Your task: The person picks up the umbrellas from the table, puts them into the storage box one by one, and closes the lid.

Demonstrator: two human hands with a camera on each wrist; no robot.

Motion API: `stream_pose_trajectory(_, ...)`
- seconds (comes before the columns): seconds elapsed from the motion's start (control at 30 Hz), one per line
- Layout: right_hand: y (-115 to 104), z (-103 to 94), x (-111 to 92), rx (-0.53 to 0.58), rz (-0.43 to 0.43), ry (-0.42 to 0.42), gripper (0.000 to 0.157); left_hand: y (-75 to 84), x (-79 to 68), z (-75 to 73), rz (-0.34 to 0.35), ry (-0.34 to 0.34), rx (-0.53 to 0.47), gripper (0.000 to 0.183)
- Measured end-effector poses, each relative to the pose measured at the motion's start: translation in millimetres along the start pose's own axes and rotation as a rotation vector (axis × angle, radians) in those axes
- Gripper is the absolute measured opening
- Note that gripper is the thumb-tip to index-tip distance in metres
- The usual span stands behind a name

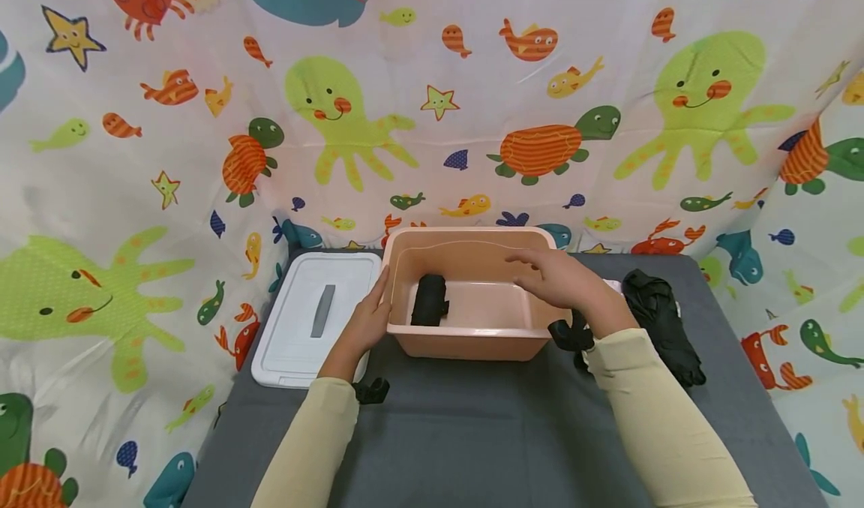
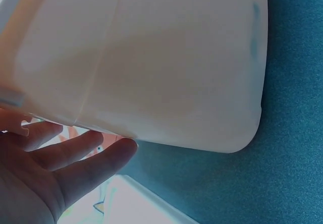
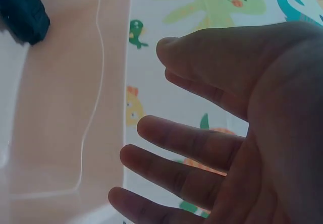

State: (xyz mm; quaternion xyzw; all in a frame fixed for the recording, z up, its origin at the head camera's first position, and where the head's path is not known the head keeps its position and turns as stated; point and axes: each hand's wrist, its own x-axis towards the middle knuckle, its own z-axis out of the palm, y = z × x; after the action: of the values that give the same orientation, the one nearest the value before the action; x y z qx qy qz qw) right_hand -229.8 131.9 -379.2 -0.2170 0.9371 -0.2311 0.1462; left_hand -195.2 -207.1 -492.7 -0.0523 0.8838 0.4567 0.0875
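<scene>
A peach plastic bin (image 1: 472,347) stands on the grey table, with a rolled black bundle (image 1: 429,300) lying in its left part. My left hand (image 1: 367,320) is at the bin's left side, its fairly straight fingers (image 2: 108,161) resting along the outer wall. Over the bin's right end hovers my right hand (image 1: 563,279), fingers spread and holding nothing. From the right wrist view, its fingers (image 3: 176,176) overlap the far rim and the patterned cloth behind, and the black bundle (image 3: 24,12) shows at the upper left.
Left of the bin lies a white lid (image 1: 286,343) with a grey handle (image 1: 322,311). On the right, beyond my right wrist, sits a crumpled black fabric item (image 1: 664,328). A sea-animal printed curtain (image 1: 432,148) hangs around the grey table (image 1: 459,433).
</scene>
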Motion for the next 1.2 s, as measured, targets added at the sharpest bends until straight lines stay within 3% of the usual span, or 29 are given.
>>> stream_pose_trajectory(0.3, 18, -7.6, -21, -0.011, 0.008, 0.031, 0.046, -1.2, -1.1, -2.3, -0.009, -0.009, 0.001, 0.06)
stream_pose_trajectory(1.0, 82, 0.7, -52, -0.043, 0.19, 0.108, 0.048, -0.9, 1.8, -1.9, -0.03, -0.045, -0.043, 0.062)
stream_pose_trajectory(1.2, 99, 1.3, -62, -0.096, 0.201, 0.126, 0.047, 0.5, 2.0, -1.7, -0.013, -0.044, -0.06, 0.061)
